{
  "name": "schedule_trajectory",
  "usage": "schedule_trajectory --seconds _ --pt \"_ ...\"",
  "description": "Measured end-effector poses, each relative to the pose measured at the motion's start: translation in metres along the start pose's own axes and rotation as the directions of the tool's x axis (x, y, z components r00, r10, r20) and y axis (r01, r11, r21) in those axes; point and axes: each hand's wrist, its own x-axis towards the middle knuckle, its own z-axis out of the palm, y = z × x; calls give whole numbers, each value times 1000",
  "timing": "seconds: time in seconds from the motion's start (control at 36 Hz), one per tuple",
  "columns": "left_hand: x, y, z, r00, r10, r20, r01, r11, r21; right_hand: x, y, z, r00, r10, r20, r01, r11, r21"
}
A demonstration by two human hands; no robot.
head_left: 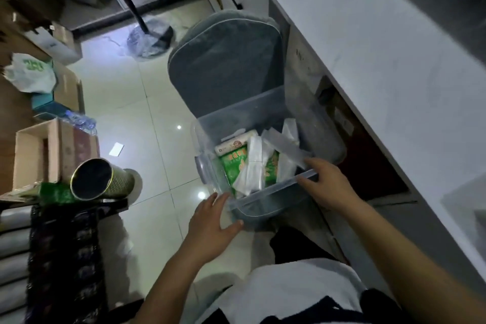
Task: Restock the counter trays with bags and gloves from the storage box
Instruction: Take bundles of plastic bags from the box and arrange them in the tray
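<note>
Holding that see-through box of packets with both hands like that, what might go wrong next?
1. The clear plastic storage box is held only at its near rim, by the left hand and right hand; it might tip or slip.
2. Loose white plastic bags stick up above the green packets and may spill out.
3. The room is dim, so the glossy tiled floor is hard to read.

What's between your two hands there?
The near wall of the clear storage box, seen in the head view; the left hand and right hand hold it.
</note>
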Motion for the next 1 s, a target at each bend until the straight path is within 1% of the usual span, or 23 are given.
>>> schedule_trajectory --seconds 0.08,0.17,0.22,0.28,0.36,0.42,0.47,0.53,0.58,0.61,0.67,0.72,0.81,0.89,1.0 --pt "40 8 -8 998 -54 32 53 998 41 46 4 4 997 -16 71 18 999 -36" --pt "85 14 -7 993 -101 57 98 994 46 84 12 20 984 -24 175 45 992 -116" --pt "116 17 -2 989 -125 73 127 992 -17 104 16 32 968 -1 249 47 983 -178" --pt "147 18 9 977 -182 113 195 973 -122 118 21 46 959 30 280 33 975 -218" --pt "193 11 33 936 -281 213 331 907 -260 131 33 70 972 56 229 8 963 -269" --pt "225 3 51 903 -336 269 410 863 -296 138 43 85 980 58 191 4 950 -311" --pt "254 -8 71 879 -381 288 461 833 -305 146 55 99 975 61 214 21 932 -361" --pt "281 -20 89 872 -405 275 476 833 -281 152 66 111 972 30 234 72 906 -416" --pt "305 -31 103 877 -413 247 470 844 -258 158 72 120 978 -27 209 119 890 -441" --pt "317 -36 109 876 -418 240 472 842 -260 159 73 123 984 -54 173 126 887 -444" --pt "336 -42 120 869 -437 231 489 825 -282 159 76 130 990 -129 52 138 891 -433" --pt "351 -46 131 871 -446 205 489 820 -296 157 81 136 980 -190 -54 151 896 -418" --pt "365 -47 142 876 -460 145 481 814 -324 155 86 140 972 -198 -129 131 905 -406" --pt "374 -46 147 857 -506 99 499 767 -402 155 83 140 974 -181 -134 112 905 -411" --pt "380 -45 148 835 -543 87 515 717 -470 156 83 140 977 -173 -127 108 908 -404"
